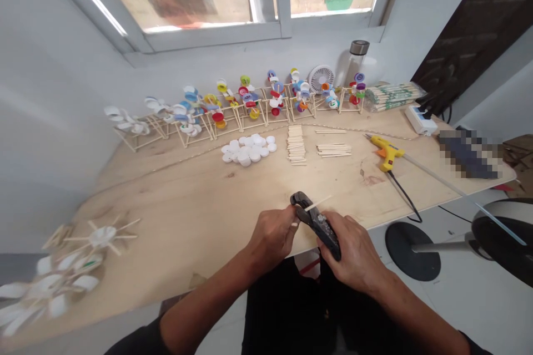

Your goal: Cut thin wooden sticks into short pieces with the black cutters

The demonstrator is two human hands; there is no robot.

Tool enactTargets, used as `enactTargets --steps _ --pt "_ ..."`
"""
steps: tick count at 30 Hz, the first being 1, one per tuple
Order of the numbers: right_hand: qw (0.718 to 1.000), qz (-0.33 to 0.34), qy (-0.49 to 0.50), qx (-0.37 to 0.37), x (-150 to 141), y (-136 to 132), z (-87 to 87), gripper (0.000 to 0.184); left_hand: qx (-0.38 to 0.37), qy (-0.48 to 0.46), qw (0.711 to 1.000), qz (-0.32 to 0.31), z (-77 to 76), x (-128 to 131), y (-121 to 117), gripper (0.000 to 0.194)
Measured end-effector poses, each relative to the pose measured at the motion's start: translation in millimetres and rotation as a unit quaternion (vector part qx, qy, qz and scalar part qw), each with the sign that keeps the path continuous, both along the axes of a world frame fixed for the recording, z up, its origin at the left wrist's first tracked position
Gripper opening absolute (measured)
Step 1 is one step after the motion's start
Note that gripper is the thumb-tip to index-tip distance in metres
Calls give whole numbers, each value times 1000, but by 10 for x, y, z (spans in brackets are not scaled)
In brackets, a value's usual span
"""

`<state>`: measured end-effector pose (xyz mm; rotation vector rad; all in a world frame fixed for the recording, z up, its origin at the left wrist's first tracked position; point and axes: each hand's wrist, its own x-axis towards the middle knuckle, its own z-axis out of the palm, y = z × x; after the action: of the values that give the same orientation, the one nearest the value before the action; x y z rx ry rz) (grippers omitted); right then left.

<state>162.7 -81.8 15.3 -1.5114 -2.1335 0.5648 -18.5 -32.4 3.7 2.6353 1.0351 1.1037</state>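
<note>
My left hand (272, 234) is closed in a pinch on a thin wooden stick (320, 203) at the near edge of the plywood table (187, 216). The stick passes through the jaws of black cutting pliers (314, 221) and sticks out up and to the right. My right hand (352, 255) is wrapped around the pliers' handles, just off the table's front edge.
Farther back lie a pile of white bottle caps (249, 149), two stacks of cut sticks (296, 145), a yellow glue gun (387, 152) with its cord, and a row of stick-and-cap wheel models (250, 102). More white models (83, 255) sit at the left. A small fan (320, 77) and a bottle (353, 64) stand by the wall.
</note>
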Motion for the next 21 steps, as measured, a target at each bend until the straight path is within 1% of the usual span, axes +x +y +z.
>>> enactTargets --steps 3,8,12,16,21 --pt "1000 17 -2 3 28 7 1 34 -20 -7 1000 -9 13 -10 -16 13" --pt "999 49 -11 11 81 35 41 44 -55 -23 998 -24 58 -2 -58 14" --pt "998 58 -6 10 90 56 70 44 -115 -34 992 -48 132 2 -68 14" --pt "998 58 -15 21 90 77 58 43 -175 -39 981 -72 187 -9 -39 16" --pt "998 53 -19 35 90 88 24 43 -206 -31 975 -82 202 -20 -5 19"
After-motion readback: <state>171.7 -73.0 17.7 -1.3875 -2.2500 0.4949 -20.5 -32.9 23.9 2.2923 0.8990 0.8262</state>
